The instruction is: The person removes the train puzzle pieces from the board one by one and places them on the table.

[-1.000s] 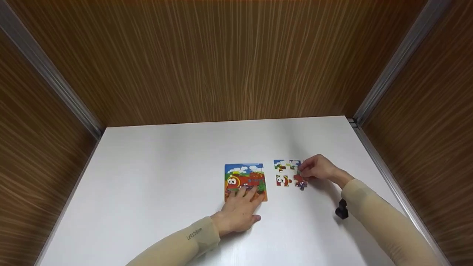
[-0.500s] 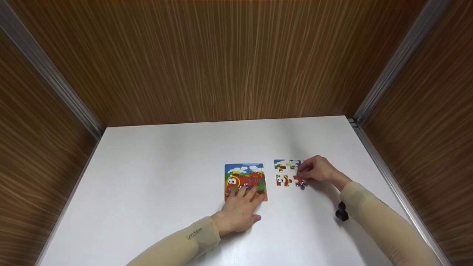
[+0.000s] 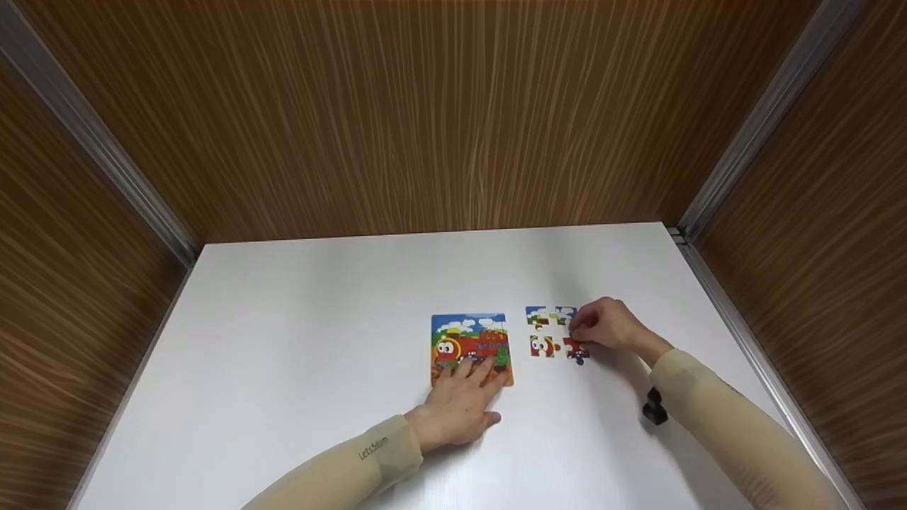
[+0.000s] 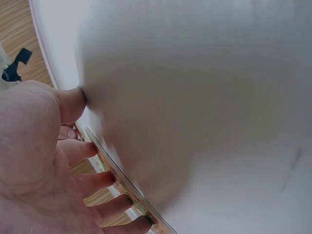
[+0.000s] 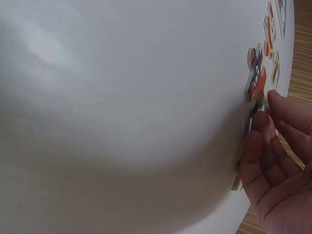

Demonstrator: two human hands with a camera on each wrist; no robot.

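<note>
My left hand [image 3: 460,407] lies flat with spread fingers on the lower part of a square picture board [image 3: 453,329] showing a red cartoon train. In the left wrist view its fingertips [image 4: 124,200] press along the board's edge. To the right, my right hand [image 3: 609,324] pinches a puzzle piece [image 5: 265,101] between thumb and fingers; the fingers mostly cover it. Beside it are a train-face piece [image 3: 541,346], a red piece with a dark tab [image 3: 577,348] and two joined-looking sky pieces [image 3: 542,316]. In the right wrist view another piece edge [image 5: 237,183] shows under the fingers.
Everything lies on a white table [image 3: 319,340]. Wood-grain panels [image 3: 439,120] rise at the back and both sides, with metal rails [image 3: 765,99] at the corners. A small black object [image 3: 655,407] is by the right sleeve.
My right hand has shifted only slightly at the pieces, its fingers still close together over them. The left hand and the board have not moved.
</note>
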